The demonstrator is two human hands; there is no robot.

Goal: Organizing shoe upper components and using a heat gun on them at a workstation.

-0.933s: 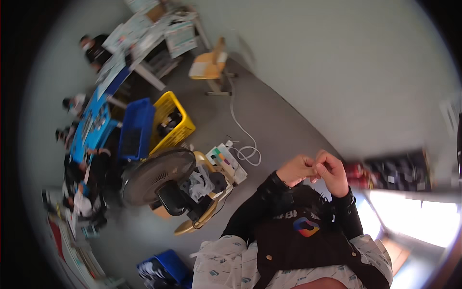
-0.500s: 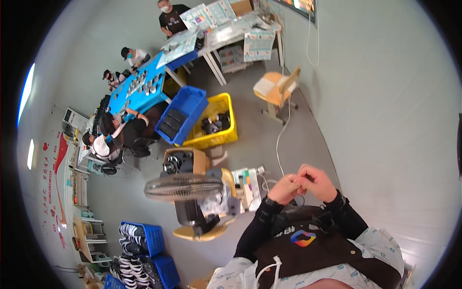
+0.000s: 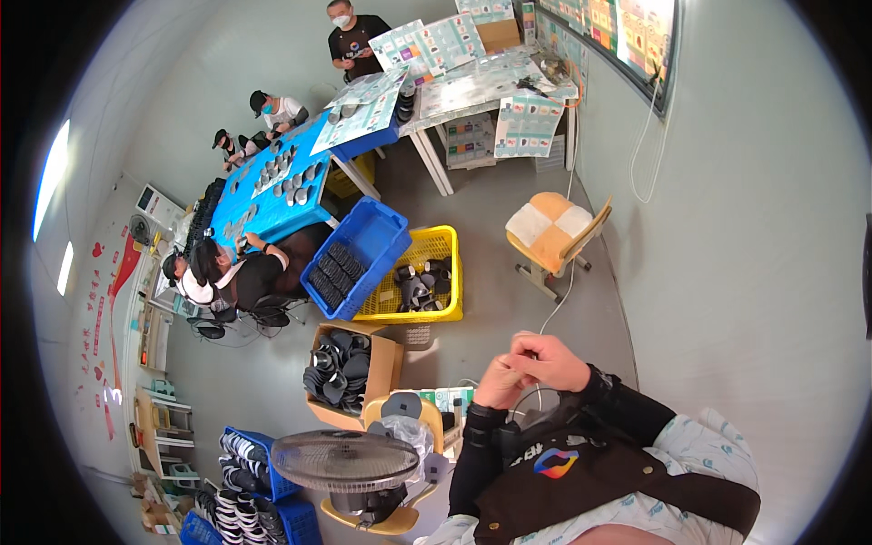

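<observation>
Both my hands are raised in front of my apron (image 3: 581, 486), pressed together at the fingertips. The fingers of my left hand (image 3: 497, 383) are curled and meet those of my right hand (image 3: 554, 361), which lies partly over them. Whatever they pinch, if anything, is hidden between the fingers. A thin dark cable (image 3: 525, 397) loops just below the hands, close to the black sleeves on my wrists.
Nearby stand a fan (image 3: 345, 461), a wooden chair (image 3: 400, 409) and a carton of dark parts (image 3: 386, 368). Beyond are a blue crate (image 3: 381, 227), a yellow basket (image 3: 450, 238), a cushioned chair (image 3: 549, 236) and a blue table (image 3: 300, 150) with several people around it.
My view has tilted up, so the room sits lower in the picture. My joined hands appear farther left and slightly lower, still together.
</observation>
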